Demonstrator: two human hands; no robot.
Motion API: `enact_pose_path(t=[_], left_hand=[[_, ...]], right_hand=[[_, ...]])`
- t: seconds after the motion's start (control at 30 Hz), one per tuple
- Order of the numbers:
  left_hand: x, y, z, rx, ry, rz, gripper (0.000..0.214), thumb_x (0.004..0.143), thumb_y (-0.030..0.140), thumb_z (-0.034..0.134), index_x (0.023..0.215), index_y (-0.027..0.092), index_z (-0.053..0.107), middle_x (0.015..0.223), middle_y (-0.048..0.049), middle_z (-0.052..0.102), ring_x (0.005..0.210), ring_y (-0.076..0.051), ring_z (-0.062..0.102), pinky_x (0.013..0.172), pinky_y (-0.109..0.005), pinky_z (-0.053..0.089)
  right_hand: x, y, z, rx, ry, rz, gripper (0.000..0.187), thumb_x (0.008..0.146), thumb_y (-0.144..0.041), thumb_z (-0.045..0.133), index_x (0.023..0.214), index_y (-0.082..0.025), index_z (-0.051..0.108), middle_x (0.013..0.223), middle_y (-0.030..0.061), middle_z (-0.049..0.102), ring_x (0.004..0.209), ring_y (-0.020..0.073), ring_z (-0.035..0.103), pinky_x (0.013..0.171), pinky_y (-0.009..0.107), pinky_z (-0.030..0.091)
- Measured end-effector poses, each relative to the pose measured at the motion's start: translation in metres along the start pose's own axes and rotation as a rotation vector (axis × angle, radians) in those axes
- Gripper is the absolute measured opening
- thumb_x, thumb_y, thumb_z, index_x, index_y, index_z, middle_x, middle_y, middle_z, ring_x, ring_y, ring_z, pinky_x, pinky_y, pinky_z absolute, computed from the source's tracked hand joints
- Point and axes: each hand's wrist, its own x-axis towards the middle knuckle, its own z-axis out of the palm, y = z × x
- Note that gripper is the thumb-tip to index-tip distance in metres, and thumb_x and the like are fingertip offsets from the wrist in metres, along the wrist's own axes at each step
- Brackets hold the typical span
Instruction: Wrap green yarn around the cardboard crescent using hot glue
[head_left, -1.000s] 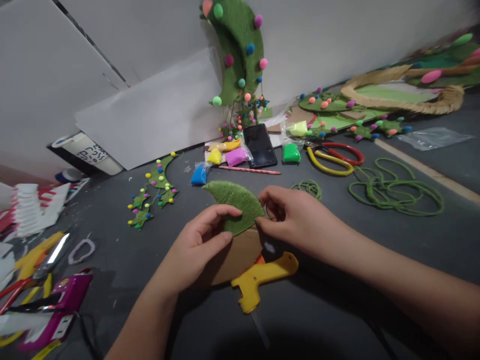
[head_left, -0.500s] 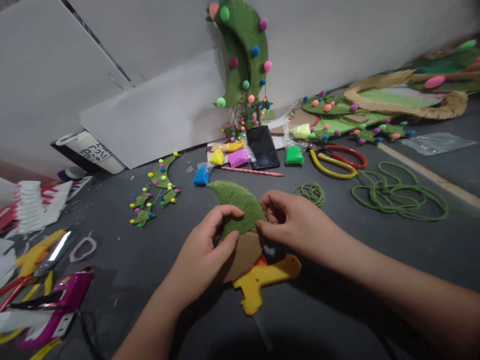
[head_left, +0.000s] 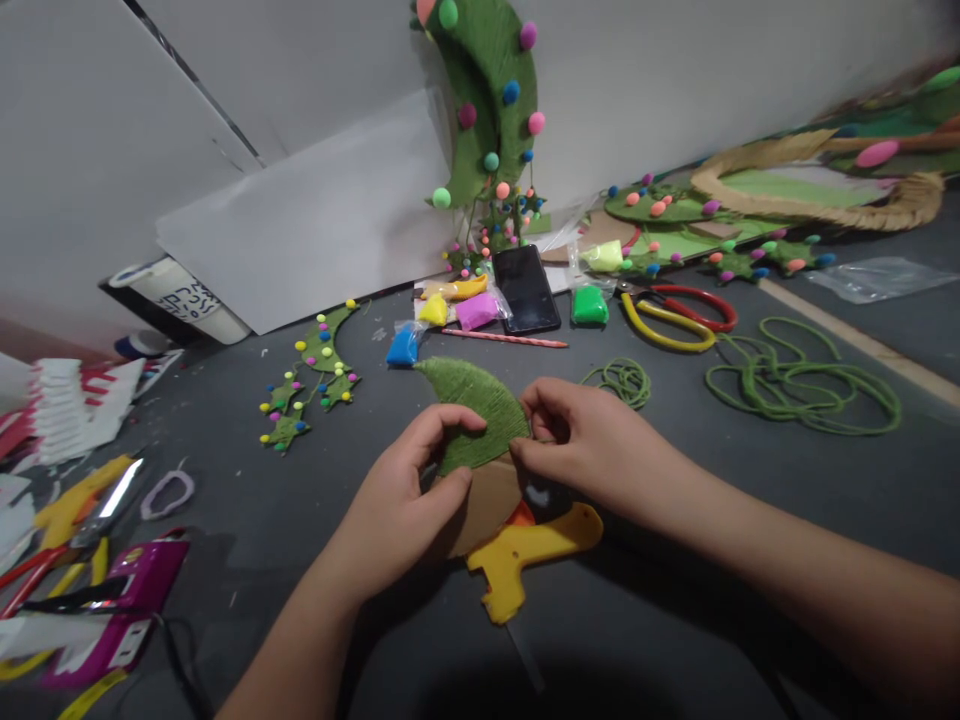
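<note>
Pinching the crescent (head_left: 474, 412), both hands (head_left: 409, 505) hover over a glue gun (head_left: 525, 553), phone (head_left: 526, 288) beyond.

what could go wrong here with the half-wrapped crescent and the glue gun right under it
1. The yellow glue gun lies right under the cardboard crescent; if it is hot, the left hand or the bare cardboard could touch its tip.
2. The right hand pinches the green cord at the wrap's edge; if the pinch loosens, the last turns may slacken.
3. The loose green cord lies in loops and might tangle when pulled.
</note>
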Motion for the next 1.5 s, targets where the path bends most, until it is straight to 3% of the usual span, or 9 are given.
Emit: enact_pose_path(t=[0.43,0.63,0.83,0.97,1.17,1.33,1.5], left_hand=[[0.001,0.004,0.009,0.091,0.090,-0.003,0.016,0.082,0.017,0.054,0.095,0.025,0.052,0.093,0.0014,0.057,0.087,-0.016,0.055,0.077,-0.027,0.040],[0.000,0.004,0.010,0.036,0.081,-0.026,0.019,0.079,0.015,0.054,0.095,0.024,0.050,0.091,0.0012,0.057,0.087,-0.016,0.055,0.075,-0.026,0.041],[0.003,0.005,0.015,0.111,0.178,-0.033,0.013,0.078,0.019,0.058,0.088,0.024,0.050,0.083,0.0026,0.053,0.079,-0.015,0.052,0.070,-0.025,0.038],[0.003,0.004,0.012,0.118,0.184,-0.059,0.013,0.078,0.020,0.058,0.086,0.023,0.050,0.080,0.0032,0.053,0.076,-0.015,0.052,0.069,-0.025,0.038],[0.003,0.004,0.008,0.158,0.202,-0.052,0.013,0.077,0.019,0.058,0.085,0.023,0.049,0.079,0.0031,0.053,0.075,-0.015,0.051,0.069,-0.026,0.038],[0.003,0.006,0.008,0.188,0.200,-0.055,0.012,0.077,0.018,0.057,0.085,0.023,0.049,0.077,0.0036,0.052,0.072,-0.014,0.050,0.067,-0.025,0.038],[0.000,0.007,0.008,0.200,0.203,-0.053,0.014,0.075,0.017,0.058,0.085,0.023,0.050,0.077,0.0046,0.053,0.072,-0.013,0.051,0.066,-0.024,0.038]], right_hand=[[-0.001,-0.001,0.005,-0.002,-0.023,0.011,0.014,0.069,-0.021,0.057,0.066,-0.022,0.043,0.056,-0.0063,0.047,0.051,0.0113,0.044,0.047,0.023,0.029],[-0.001,-0.001,0.005,0.025,-0.021,0.018,0.013,0.068,-0.021,0.057,0.066,-0.022,0.044,0.057,-0.0061,0.047,0.051,0.0112,0.044,0.047,0.023,0.030],[0.000,-0.001,0.004,0.057,-0.031,0.007,0.015,0.068,-0.020,0.058,0.065,-0.022,0.044,0.056,-0.0070,0.046,0.051,0.0104,0.043,0.046,0.022,0.030],[0.001,0.001,-0.002,0.160,-0.104,0.029,0.007,0.070,-0.019,0.058,0.074,-0.020,0.052,0.058,-0.0066,0.047,0.053,0.0106,0.045,0.048,0.022,0.033],[0.003,0.005,-0.008,0.166,-0.135,-0.024,0.017,0.071,-0.019,0.058,0.088,-0.020,0.059,0.062,-0.0053,0.051,0.056,0.0112,0.048,0.049,0.022,0.035],[0.001,0.001,-0.010,0.027,-0.128,-0.053,0.005,0.072,-0.021,0.058,0.072,-0.019,0.063,0.057,-0.0048,0.049,0.053,0.0107,0.045,0.047,0.022,0.032],[0.000,-0.001,-0.010,0.002,-0.137,-0.053,0.011,0.070,-0.016,0.054,0.063,-0.018,0.062,0.059,-0.0028,0.056,0.055,0.0108,0.048,0.049,0.022,0.033]])
